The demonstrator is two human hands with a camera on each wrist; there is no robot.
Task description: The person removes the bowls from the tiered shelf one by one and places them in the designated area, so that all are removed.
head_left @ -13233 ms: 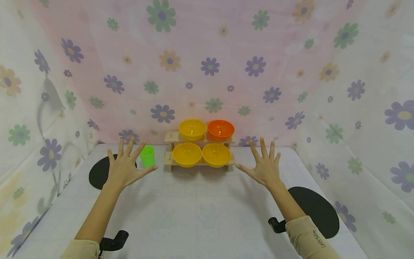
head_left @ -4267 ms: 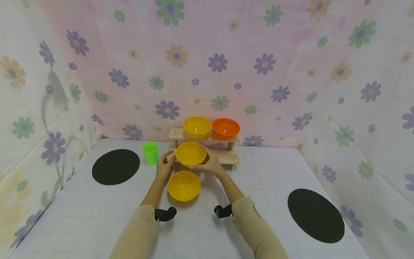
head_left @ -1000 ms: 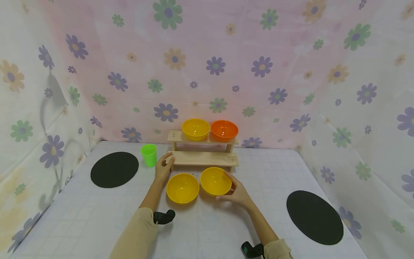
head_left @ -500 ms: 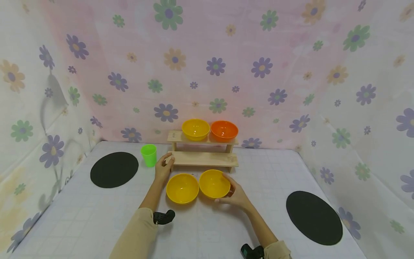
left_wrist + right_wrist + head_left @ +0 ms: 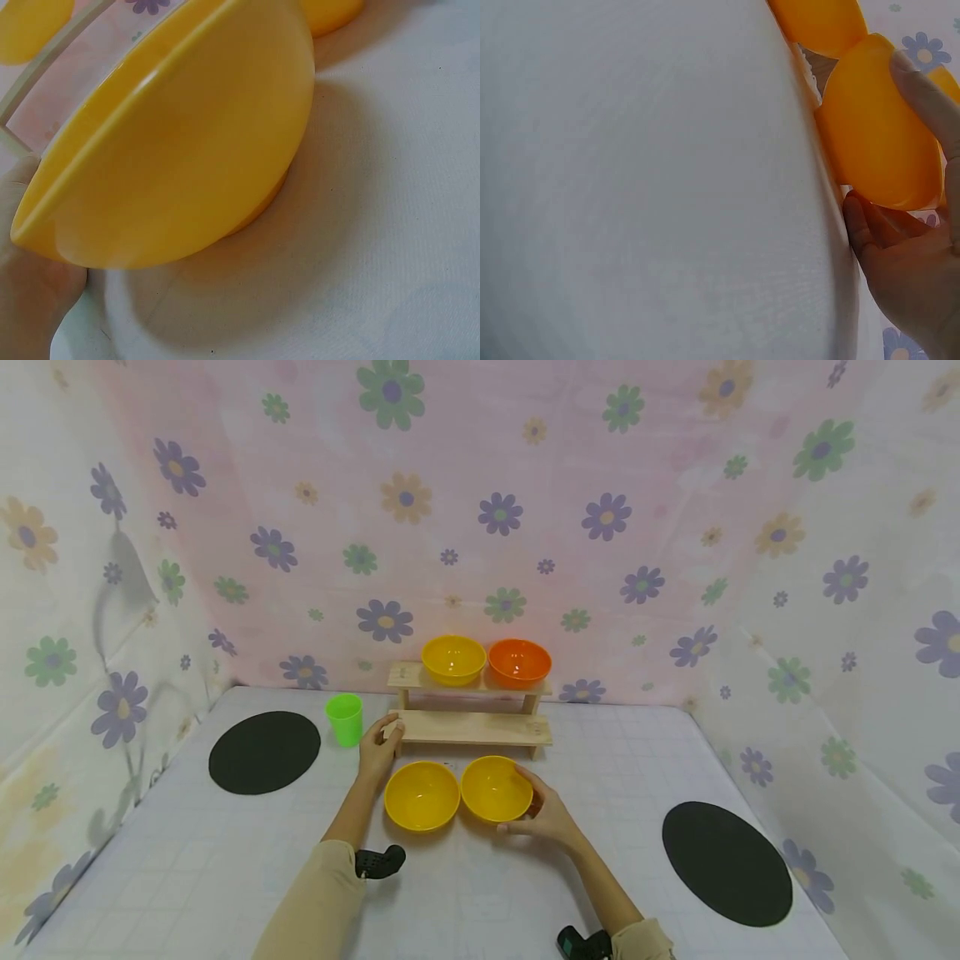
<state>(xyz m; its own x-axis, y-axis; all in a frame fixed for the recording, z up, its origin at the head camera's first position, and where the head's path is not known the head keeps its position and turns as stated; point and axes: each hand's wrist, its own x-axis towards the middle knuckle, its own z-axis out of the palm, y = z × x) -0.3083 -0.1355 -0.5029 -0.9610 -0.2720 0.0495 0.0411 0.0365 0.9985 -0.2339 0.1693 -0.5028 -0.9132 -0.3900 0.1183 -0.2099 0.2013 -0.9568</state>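
Note:
In the head view, two yellow bowls stand side by side on the table before a two-tier wooden shelf (image 5: 468,727). My right hand (image 5: 551,817) holds the right yellow bowl (image 5: 497,789) at its right side. In the right wrist view, the thumb (image 5: 922,94) lies against that bowl's wall, and the other fingers are low near the cloth. The left yellow bowl (image 5: 422,797) stands close against it and fills much of the left wrist view. My left hand (image 5: 377,752) grips the left end of the lower tier, partly hidden behind the bowl in its wrist view.
On the upper tier sit another yellow bowl (image 5: 453,661) and an orange bowl (image 5: 520,663). A green cup (image 5: 345,720) stands left of the shelf. Black round mats lie at the left (image 5: 265,752) and right (image 5: 727,863). Flowered cloth walls enclose the table.
Both yellow bowls have moved from the lower tier to the table. Over the last second, my right hand shifted the second one slightly left and nearer. My left hand stayed at the shelf's end.

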